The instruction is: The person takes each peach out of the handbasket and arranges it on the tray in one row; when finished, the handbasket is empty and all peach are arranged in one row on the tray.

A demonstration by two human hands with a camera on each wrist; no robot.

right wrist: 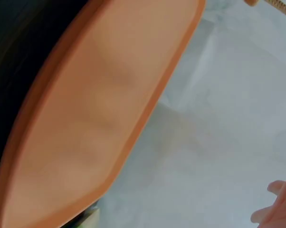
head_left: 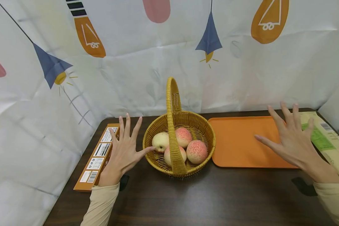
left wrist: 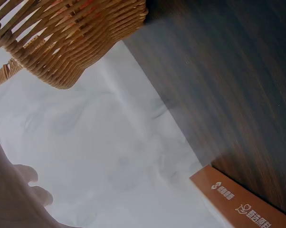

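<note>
My left hand [head_left: 122, 153] is spread with straight fingers, left of a woven basket [head_left: 208, 131]; its thumb tip overlaps the basket's rim in the head view. Inside the basket lie a pale yellow-green fruit [head_left: 159, 141] and three speckled pink peaches, one peach [head_left: 197, 152] at the right and another peach [head_left: 183, 137] behind. The tall handle arches over them and partly covers the front peach [head_left: 169, 157]. Over the right part of an orange tray [head_left: 234, 142], my right hand [head_left: 295, 142] also has its fingers fanned out. Neither hand holds anything.
An orange box [head_left: 97, 157] with white labels lies along the table's left side, partly behind the left hand. A pale package with a green label [head_left: 319, 138] lies at the right edge. Behind the dark table [head_left: 203, 197] hangs a printed white curtain [head_left: 141, 69].
</note>
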